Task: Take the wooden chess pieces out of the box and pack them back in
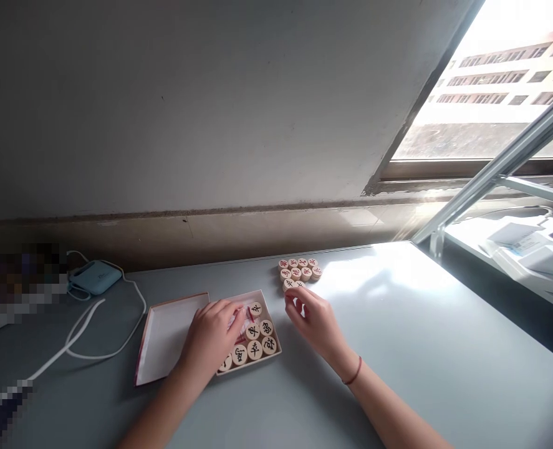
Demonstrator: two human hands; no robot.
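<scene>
A shallow cardboard box is seen open on the grey table, with its lid laid just beside it on the left. Round wooden chess pieces with black characters are held in the box's right and near parts; one red-marked piece shows near the middle, partly hidden.

The left hand is laid over the box's left half, fingers curled down among the pieces; whether a piece is gripped cannot be told, since the palm covers them.

The right hand is placed on the table just right of the box, fingers bent and pinched toward the nearest disc of a cluster. Whether that disc is actually held cannot be told. A red cord is worn at that wrist.

The cluster of red-marked pieces is set out in rows beyond the right hand, near the table's far edge.

A teal device with a white cable lies far left. An open window frame stands to the right.
</scene>
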